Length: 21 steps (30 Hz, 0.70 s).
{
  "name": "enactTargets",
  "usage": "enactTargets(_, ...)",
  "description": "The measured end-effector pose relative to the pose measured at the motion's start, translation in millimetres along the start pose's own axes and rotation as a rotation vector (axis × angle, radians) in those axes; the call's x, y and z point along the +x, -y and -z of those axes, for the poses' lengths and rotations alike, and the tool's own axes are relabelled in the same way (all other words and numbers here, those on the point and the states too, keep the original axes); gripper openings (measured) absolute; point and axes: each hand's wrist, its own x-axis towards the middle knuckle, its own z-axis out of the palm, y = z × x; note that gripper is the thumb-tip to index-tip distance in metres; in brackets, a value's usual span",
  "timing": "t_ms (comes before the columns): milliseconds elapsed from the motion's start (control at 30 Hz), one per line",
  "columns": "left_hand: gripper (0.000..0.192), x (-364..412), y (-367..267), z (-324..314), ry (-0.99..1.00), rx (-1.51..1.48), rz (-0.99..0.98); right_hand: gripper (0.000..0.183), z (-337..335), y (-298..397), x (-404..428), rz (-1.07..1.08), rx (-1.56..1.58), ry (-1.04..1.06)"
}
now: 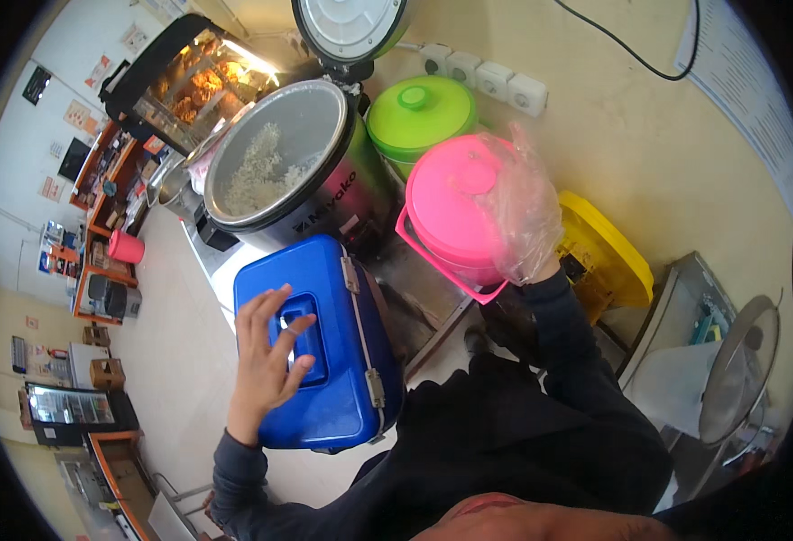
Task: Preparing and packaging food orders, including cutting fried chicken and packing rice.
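Note:
My left hand [271, 348], bare, hovers over the recessed handle [302, 345] in the lid of a blue cooler box [335, 412], fingers spread; whether it touches is unclear. A clear plastic glove or bag covers my right hand [528, 209], which lies against the right side of a pink lidded plastic container [447, 203]; its fingers are blurred by the plastic. Behind the blue box, a large Miyako rice cooker [315, 203] stands with its lid [352, 30] raised and some white rice [261, 176] inside. A green lidded container [420, 115] is behind the pink one.
A lit glass food warmer [200, 81] stands beyond the rice cooker. Wall sockets [484, 74] are behind the green container. To the right are a yellow plastic lid or bin [606, 250], a translucent tub [674, 382] and a round metal-rimmed lid [738, 368].

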Motion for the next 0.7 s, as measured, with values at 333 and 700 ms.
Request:
enactTargets(333, 0.059, 90, -11, 32, -0.010, 0.068, -0.048, 0.074, -79, 43, 5, 0.105, 0.041, -0.095)
enactTargets(700, 0.015, 253, -20, -107, 0.519, -0.478, -0.208, 0.098, 74, 163, 19, 0.197, -0.138, -0.042)
